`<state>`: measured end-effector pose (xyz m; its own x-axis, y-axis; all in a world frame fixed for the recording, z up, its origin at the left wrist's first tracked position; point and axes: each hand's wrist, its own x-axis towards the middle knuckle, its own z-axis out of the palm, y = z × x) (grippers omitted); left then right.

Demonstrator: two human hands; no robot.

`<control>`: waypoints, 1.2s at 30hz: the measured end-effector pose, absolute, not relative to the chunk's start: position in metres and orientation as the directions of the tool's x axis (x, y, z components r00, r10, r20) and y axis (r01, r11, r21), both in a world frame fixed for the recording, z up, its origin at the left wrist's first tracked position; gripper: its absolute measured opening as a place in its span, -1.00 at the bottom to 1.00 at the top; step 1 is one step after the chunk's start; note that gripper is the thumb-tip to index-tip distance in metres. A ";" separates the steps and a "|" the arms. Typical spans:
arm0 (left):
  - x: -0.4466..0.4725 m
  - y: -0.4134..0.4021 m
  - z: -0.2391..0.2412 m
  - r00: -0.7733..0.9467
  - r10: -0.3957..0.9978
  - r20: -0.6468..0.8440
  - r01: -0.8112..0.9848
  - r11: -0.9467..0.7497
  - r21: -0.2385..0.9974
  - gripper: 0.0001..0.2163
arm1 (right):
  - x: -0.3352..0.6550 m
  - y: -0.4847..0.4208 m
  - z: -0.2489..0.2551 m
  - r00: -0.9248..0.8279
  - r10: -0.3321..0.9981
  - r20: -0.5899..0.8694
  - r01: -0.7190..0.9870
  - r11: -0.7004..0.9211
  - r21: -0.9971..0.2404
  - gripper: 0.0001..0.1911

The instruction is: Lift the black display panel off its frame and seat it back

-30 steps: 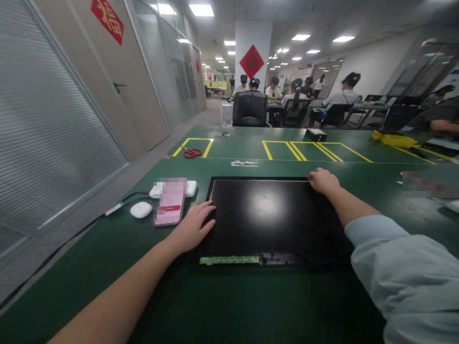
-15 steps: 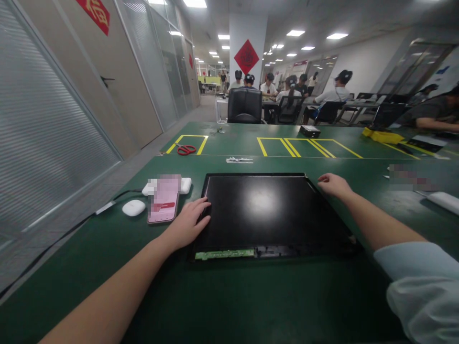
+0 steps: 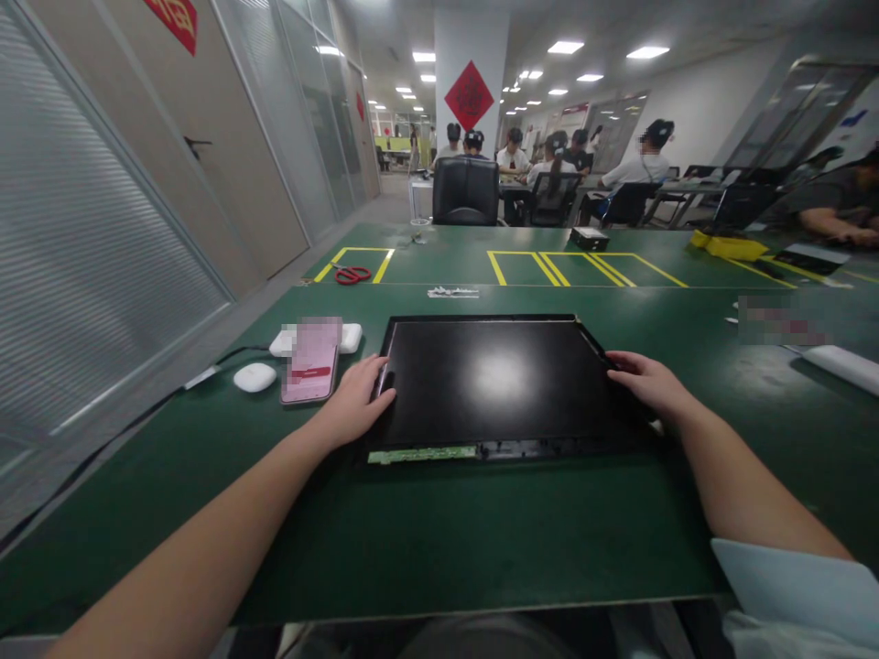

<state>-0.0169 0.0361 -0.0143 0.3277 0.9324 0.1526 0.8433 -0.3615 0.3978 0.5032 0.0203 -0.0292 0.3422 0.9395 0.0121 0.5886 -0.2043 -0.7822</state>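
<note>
A black flat screen panel (image 3: 473, 380) lies on the green table. A green circuit board strip (image 3: 422, 454) runs along the left part of its front edge. At the panel's left side, my left hand (image 3: 358, 394) grips the rim, thumb toward the front and fingers along the edge. My right hand (image 3: 649, 384) holds the opposite rim, its fingers bent over the frame. The undersides of both grips are hidden.
Left of the panel are a pink-screened phone (image 3: 312, 361), a white power strip (image 3: 351, 338) and a white rounded case (image 3: 255, 377). Red-handled scissors (image 3: 353, 275), white scraps (image 3: 453, 293) and a small black box (image 3: 589, 239) lie farther back. People sit beyond.
My right hand has come in from beside the panel and taken hold of its right rim. My left hand stays at the left rim. The view has tilted down, showing the table's near edge.
</note>
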 end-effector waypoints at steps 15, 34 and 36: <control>-0.019 0.035 -0.011 0.354 0.932 0.082 0.859 -0.358 0.366 -0.44 | 0.503 0.029 -0.029 0.167 0.984 0.064 0.902 -0.126 -0.414 -0.48; -0.020 0.037 -0.013 0.365 0.928 0.073 0.860 -0.366 0.356 -0.43 | 0.482 -0.023 0.016 -0.255 0.948 -0.190 0.925 0.182 -0.333 0.30; -0.020 0.036 -0.012 0.365 0.928 0.069 0.860 -0.365 0.358 -0.43 | 0.490 -0.022 0.013 -0.196 0.959 -0.204 0.939 0.124 -0.319 0.33</control>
